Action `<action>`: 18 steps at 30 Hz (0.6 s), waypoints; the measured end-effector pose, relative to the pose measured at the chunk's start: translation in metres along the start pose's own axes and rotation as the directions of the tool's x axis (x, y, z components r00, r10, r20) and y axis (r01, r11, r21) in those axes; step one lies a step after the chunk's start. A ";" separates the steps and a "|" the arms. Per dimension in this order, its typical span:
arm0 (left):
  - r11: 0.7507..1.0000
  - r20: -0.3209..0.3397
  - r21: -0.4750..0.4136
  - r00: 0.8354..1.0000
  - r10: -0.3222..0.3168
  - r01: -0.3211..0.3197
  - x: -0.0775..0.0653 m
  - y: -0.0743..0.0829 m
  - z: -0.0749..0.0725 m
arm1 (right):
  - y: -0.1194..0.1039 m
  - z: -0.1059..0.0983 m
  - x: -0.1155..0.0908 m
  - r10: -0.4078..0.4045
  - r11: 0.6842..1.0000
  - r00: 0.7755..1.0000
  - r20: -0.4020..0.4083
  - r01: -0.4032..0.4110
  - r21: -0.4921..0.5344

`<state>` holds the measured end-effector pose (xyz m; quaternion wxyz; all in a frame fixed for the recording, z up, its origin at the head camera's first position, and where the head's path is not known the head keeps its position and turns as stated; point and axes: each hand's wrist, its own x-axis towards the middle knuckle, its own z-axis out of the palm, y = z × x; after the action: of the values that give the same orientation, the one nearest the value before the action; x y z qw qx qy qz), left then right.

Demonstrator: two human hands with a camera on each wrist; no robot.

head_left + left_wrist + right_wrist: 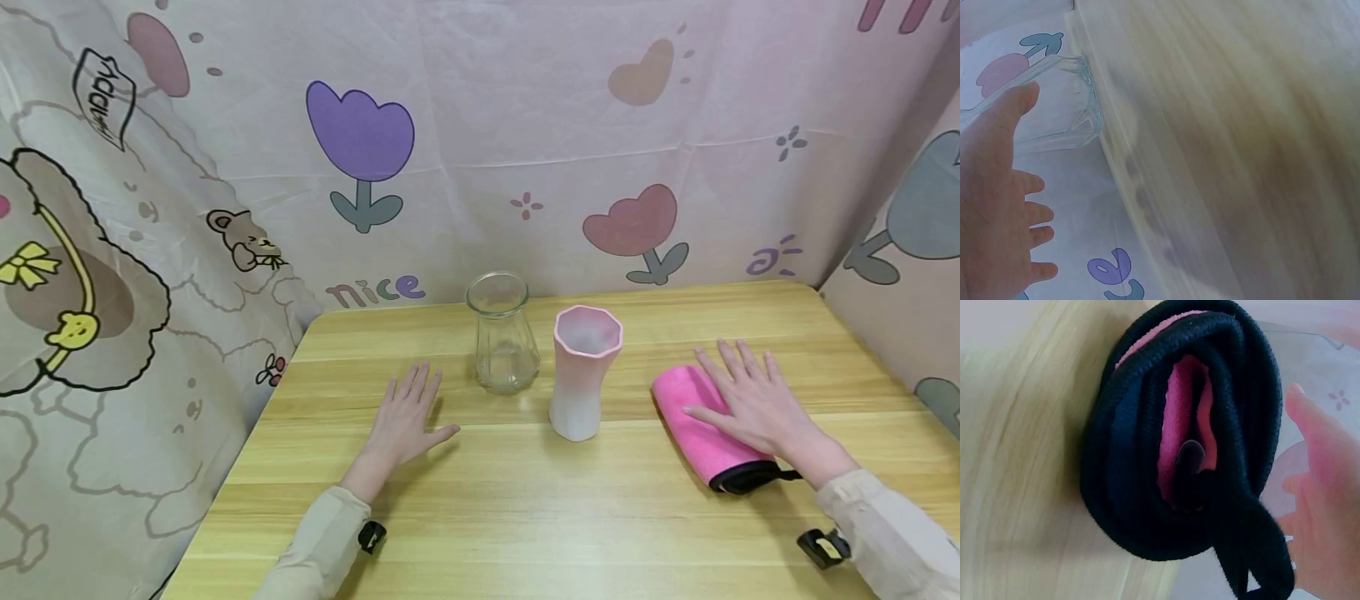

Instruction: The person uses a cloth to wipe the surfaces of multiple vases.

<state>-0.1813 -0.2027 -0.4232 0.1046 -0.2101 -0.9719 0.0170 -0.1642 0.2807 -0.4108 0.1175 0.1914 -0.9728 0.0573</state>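
My left hand (406, 423) is held palm down with spread fingers over the table, left of a clear glass vase (507, 358). In the left wrist view the vase (1063, 103) shows beyond the thumb, and nothing is in the hand. A pink-to-white vase (581, 375) with an angular rim stands upright right of the glass one. Fingers spread, my right hand (757, 408) overlaps a rolled pink towel (701, 425) in the head view. From the right wrist, the towel's coiled end shows black edging (1100, 481) and a black loop (1266, 550), with the hand beside it.
The wooden table (480, 517) has its back edge against a printed cloth backdrop (480, 108). More printed cloth hangs at the left (112, 350) and right sides. Each wrist wears a small black device, such as the one below the left sleeve (371, 537).
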 end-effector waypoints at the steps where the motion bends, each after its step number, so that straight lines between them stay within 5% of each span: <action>1: 1.000 0.000 0.000 1.000 -0.001 0.001 0.000 0.000 0.000 | 0.000 0.000 0.000 0.000 1.000 1.000 0.001 0.000 -0.001; 18: 1.000 0.002 -0.007 1.000 -0.001 0.001 -0.004 0.002 -0.003 | -0.002 -0.004 0.002 0.015 1.000 0.999 0.051 -0.015 -0.004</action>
<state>-0.1768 -0.2028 -0.4208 0.1030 -0.2099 -0.9722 0.0135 -0.1646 0.2781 -0.4064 0.0927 0.1854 -0.9769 0.0517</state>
